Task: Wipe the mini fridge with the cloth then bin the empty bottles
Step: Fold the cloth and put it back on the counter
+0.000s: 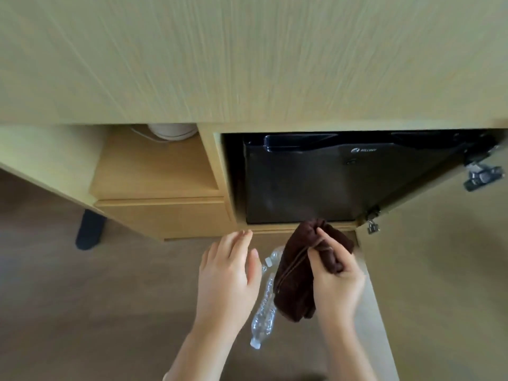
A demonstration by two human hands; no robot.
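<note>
- The left hand (228,279), lower centre of the frame, is open with its fingers straight and close together. It holds nothing, and its fingertips point up-frame toward the base of the cabinet (165,215).
- Just right of it, two clear bottles (263,317) lie on the floor between the hands, partly hidden. The longer one's axis runs up the frame, leaning slightly right, with its cap at the lower end. The left hand is the nearer one to them.
- The brown cloth (295,287) hangs bunched and overlaps the bottles in the picture.
- The right hand (336,281) grips the cloth, fingers curled round it and fingertips pinching an upper fold.
- The black fridge (330,182) sits in the open niche at centre right, straight up-frame from the cloth. The cloth's top reaches the fridge's lower edge in the picture, but whether they touch I cannot tell. The wipe likely falls to the right hand, reaching forward and up.
</note>
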